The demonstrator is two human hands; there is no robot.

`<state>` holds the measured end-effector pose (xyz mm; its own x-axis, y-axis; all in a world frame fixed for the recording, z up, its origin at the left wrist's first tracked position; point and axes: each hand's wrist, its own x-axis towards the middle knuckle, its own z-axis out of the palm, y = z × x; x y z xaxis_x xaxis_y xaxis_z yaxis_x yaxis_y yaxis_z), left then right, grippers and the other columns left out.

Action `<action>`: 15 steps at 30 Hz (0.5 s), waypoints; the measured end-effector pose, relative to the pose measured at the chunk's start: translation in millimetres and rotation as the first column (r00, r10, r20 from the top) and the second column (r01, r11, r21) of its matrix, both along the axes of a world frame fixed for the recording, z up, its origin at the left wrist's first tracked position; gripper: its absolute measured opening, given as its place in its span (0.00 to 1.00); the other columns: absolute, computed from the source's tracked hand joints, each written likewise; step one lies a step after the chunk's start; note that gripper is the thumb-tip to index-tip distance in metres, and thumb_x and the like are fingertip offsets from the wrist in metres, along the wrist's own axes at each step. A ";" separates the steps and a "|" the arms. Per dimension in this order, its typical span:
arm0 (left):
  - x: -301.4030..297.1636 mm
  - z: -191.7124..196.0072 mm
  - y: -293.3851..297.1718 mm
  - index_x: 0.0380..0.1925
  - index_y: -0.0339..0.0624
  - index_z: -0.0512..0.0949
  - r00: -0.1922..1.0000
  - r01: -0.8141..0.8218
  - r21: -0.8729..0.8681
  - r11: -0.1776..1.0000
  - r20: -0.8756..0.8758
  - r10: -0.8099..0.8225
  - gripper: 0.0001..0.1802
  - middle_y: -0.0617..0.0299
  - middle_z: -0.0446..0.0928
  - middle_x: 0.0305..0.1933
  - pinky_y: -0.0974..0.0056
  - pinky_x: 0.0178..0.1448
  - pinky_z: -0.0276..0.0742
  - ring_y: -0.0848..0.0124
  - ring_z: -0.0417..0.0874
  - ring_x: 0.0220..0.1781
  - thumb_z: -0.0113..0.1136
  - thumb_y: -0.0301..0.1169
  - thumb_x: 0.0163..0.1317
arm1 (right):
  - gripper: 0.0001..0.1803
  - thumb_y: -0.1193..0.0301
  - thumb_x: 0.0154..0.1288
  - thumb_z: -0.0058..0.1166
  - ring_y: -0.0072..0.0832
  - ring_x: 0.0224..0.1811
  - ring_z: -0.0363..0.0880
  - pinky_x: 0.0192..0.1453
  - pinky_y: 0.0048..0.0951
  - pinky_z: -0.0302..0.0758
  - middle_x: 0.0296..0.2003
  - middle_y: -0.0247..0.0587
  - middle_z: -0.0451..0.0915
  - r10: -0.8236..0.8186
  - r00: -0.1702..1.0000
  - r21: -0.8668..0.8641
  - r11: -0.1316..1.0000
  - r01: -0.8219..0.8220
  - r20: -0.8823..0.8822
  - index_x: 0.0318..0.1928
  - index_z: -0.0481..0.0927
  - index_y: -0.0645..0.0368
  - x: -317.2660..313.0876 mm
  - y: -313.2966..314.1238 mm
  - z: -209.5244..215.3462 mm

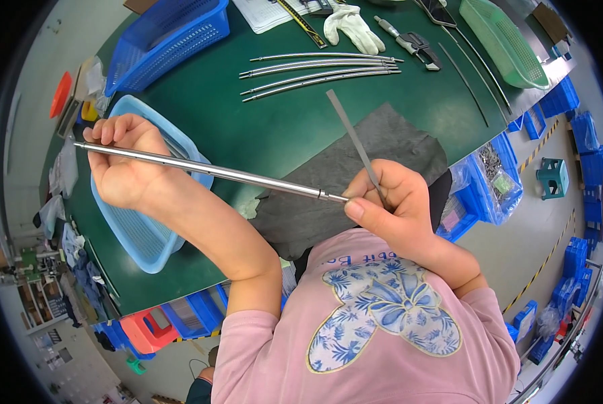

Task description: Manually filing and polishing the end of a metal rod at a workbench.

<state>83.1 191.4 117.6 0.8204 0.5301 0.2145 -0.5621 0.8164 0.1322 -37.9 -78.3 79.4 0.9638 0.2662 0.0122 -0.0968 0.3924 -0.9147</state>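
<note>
A long, shiny metal rod (227,174) with stepped, thinner ends spans between my two hands above the table. My left hand (128,158) is closed around its left end, the fingers curled up and the tip sticking out past them. The thin right end is pinched between the thumb and fingers of my right hand (396,202). That same hand also holds a flat, narrow grey strip (351,131), like a file, which slants up and to the left. Below the rod's right half lies a dark grey cloth (375,145). Several similar rods (322,65) lie side by side farther back.
A light blue basket (146,252) stands under my left forearm, with a darker blue basket (173,50) behind it. At the back lie a white glove (353,28), a micrometer (409,42) and a tape measure (303,23). A green basket (503,47) stands at the far right.
</note>
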 end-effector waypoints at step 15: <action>-2.4 -2.0 -0.9 0.35 0.38 0.69 0.999 -0.050 0.065 0.997 0.017 0.049 0.10 0.60 0.65 0.30 0.68 0.30 0.65 0.72 0.65 0.27 0.37 0.29 0.70 | 0.04 0.81 0.61 0.58 0.04 0.16 0.51 0.22 0.16 0.46 0.14 0.15 0.60 -0.053 0.998 0.002 0.999 0.053 0.036 0.36 0.76 0.65 -2.9 0.4 -2.5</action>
